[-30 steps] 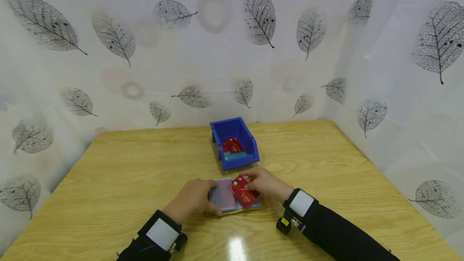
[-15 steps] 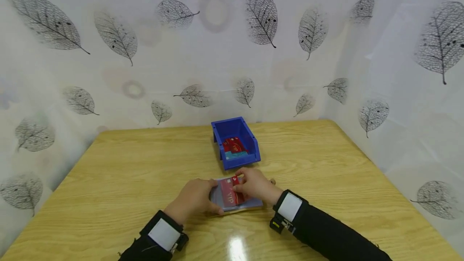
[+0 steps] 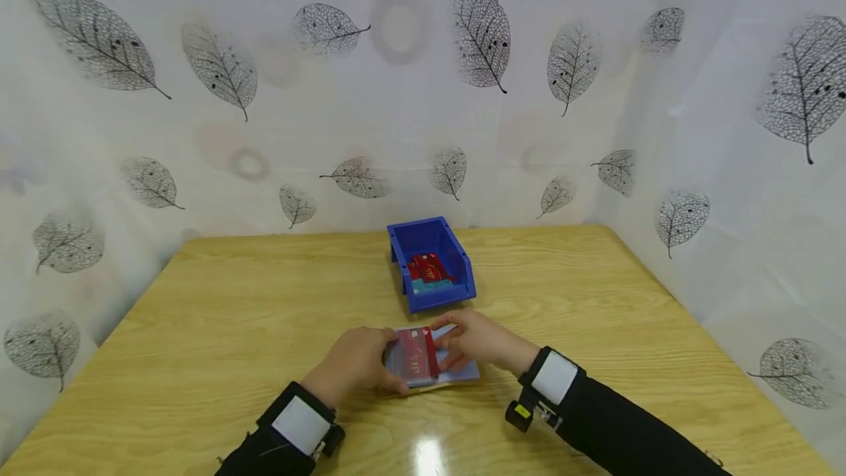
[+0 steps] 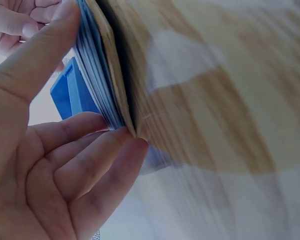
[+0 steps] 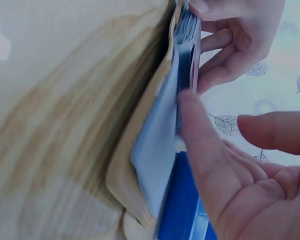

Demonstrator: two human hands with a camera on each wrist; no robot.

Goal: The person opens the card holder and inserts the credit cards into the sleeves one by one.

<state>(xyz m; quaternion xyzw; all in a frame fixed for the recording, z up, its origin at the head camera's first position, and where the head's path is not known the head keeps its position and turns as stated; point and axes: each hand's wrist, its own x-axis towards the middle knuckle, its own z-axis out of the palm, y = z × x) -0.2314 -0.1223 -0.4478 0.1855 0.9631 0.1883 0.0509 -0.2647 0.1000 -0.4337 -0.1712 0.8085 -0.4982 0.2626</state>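
A red VIP card point(image 3: 415, 357) lies mostly inside a clear sleeve of the open card holder point(image 3: 468, 372); a strip at its right edge shows brighter, outside the sleeve. My left hand point(image 3: 357, 360) grips the holder's left side, thumb at the near edge and fingers around the far side; in the left wrist view the stacked sleeves and tan cover point(image 4: 121, 75) sit between thumb and fingers. My right hand point(image 3: 485, 344) is at the card's right edge. In the right wrist view its fingers point(image 5: 197, 120) are extended near the sleeves, thumb held apart, nothing pinched.
Just behind the holder stands a blue bin point(image 3: 441, 303) with red cards point(image 3: 429, 268) and a light-blue card point(image 3: 432, 286) in it. The wooden table point(image 3: 264, 292) meets a leaf-patterned curtain point(image 3: 410, 109) at the back and sides.
The red card has gone leftward from the right hand's fingers into the sleeve and now lies straight. The right hand has let go of it. The left hand keeps its grip.
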